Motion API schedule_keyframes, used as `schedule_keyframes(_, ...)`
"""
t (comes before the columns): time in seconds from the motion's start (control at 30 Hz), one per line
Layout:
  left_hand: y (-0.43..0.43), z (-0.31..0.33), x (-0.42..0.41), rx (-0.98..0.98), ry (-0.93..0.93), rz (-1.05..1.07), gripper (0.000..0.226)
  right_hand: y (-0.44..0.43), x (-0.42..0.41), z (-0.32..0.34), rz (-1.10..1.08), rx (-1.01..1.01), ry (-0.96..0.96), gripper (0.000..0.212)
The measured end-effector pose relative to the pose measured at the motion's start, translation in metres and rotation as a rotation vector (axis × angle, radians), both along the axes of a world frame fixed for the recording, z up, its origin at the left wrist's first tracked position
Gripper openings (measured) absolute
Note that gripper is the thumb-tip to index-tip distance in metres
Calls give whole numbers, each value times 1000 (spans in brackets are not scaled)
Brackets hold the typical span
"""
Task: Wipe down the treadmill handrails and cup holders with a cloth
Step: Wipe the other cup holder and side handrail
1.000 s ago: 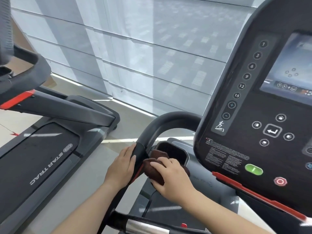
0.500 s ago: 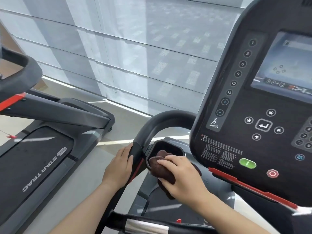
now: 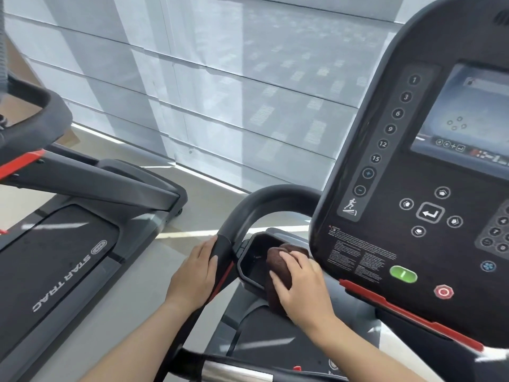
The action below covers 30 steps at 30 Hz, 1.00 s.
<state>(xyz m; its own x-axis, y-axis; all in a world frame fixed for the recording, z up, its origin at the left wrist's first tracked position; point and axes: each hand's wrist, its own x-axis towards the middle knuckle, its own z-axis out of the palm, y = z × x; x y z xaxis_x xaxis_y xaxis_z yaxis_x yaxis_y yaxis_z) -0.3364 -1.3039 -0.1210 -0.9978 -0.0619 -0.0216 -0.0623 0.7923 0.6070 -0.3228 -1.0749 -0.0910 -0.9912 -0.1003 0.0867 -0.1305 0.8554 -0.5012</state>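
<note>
Where the belt reads STAR TRAC (image 3: 70,274) — cloth (image 3: 278,267) under right hand (image 3: 303,288)

Right hand (image 3: 304,288) presses a brown cloth (image 3: 278,267) into the cup holder (image 3: 249,267) — left hand (image 3: 195,274) grips the black handrail (image 3: 242,213) beside it

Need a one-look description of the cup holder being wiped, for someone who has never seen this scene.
Start at the big black console on the right. Just below its lower-left corner sits the cup holder, a dark, grey-rimmed recess beside the curved black handrail. It is the only pocket with a brown cloth pushed in by the right hand.
</note>
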Motion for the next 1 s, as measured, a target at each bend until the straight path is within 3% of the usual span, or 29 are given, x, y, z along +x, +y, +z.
schedule_keyframes(0.17,-1,0,0,2,-2,-3,43,-15,-22,10,25,106,-25,45)
schedule_keyframes(0.43,0,1,2,-1,15,-15,44,-23,-60,22,70,-75,69,44)
schedule_keyframes(0.57,0,3,1,19,26,-8,43,-38,-58,9,202,155,-22,43)
schedule_keyframes(0.67,-2,3,0,54,22,5,42,-40,-43,5,239,-16,-93,43)
schedule_keyframes(0.83,-13,2,16,85,20,23,42,-37,-61,35,173,-257,19,40)
schedule_keyframes(1.0,-32,-7,53,26,-50,95,38,-71,-72,42,365,-192,95,45)
